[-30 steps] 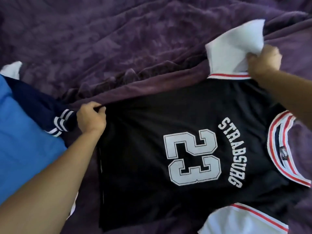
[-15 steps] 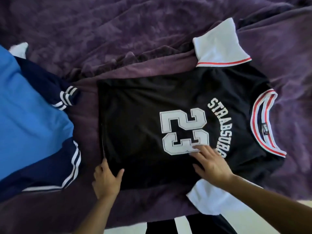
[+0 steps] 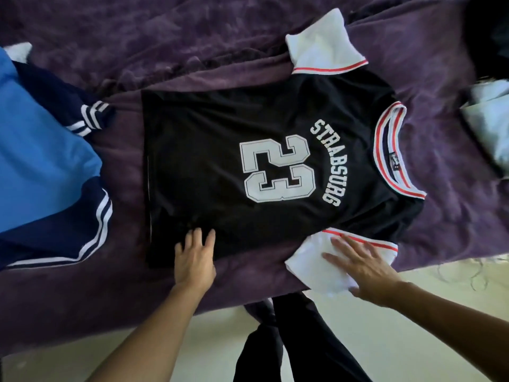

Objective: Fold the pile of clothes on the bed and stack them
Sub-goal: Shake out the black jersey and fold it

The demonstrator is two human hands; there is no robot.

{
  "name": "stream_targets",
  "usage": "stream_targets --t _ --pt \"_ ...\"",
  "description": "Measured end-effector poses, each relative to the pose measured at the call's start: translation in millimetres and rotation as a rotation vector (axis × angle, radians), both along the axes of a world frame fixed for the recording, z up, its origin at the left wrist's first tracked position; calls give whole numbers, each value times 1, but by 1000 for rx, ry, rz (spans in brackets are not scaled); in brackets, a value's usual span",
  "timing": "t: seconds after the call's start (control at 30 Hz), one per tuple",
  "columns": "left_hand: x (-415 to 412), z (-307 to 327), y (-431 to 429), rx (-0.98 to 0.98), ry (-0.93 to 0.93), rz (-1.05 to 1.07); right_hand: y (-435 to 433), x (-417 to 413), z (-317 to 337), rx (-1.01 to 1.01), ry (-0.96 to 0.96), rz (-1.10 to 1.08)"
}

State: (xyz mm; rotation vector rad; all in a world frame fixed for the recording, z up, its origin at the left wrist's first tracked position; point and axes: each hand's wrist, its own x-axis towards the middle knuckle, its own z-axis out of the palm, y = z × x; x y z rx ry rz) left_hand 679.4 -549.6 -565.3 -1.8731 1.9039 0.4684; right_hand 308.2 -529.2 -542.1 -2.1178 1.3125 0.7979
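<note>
Now I have the left hand (image 3: 194, 257) lying flat, fingers straight, on the near edge of the black jersey (image 3: 220, 150), gripping nothing. The right hand (image 3: 360, 266) is spread wide, palm down, pressing the jersey's near white sleeve (image 3: 308, 260); it holds nothing either. I see the jersey laid out flat on the purple bed cover (image 3: 165, 51), number 23 upward, collar to the right, far sleeve (image 3: 322, 45) sticking out. A blue and navy garment (image 3: 41, 150) lies on the bed just left of it, not touching. A pale garment (image 3: 490, 125) sits at the right edge.
</note>
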Motion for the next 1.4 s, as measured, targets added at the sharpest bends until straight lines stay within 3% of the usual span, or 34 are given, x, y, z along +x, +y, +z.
stream_targets --t 0.17,0.27,0.4,0.47,0.57,0.77,0.9,0.93,1.07,1.13,1.2,1.27,1.33,1.4 --pt "15 -21 1 -193 75 25 15 -11 -12 -297 -298 -2" --pt "13 -18 8 -202 120 76 26 -18 -4 -329 -416 -129" --pt "12 9 7 -122 118 133 2 -20 26 -250 -394 -693" --pt "18 24 -7 -138 107 151 -37 -25 36 -205 -520 -1011" --pt "24 43 -41 -202 124 167 -114 -27 54 -109 -630 -1216" --pt "37 54 -146 -361 154 265 -297 -12 82 -143 -692 -904" --pt "45 49 -233 -430 107 396 -434 2 83 -230 -709 -893" --pt "46 46 -254 -454 87 416 -461 3 78 -273 -672 -896" --pt "39 28 -312 -585 -24 444 -499 -5 39 -658 -219 -727" --pt "22 18 -315 -583 -3 312 -474 6 14 -734 -324 -429" --pt "4 5 -301 -472 50 99 -444 16 -12 -614 -402 -45" --pt "-1 -9 -281 -280 15 -75 -432 5 -37 -476 -201 178" --pt "20 -14 -277 -188 -87 -55 -448 -29 -55 -480 -50 22" --pt "50 -11 -289 -190 -172 117 -467 -64 -60 -512 18 -201"
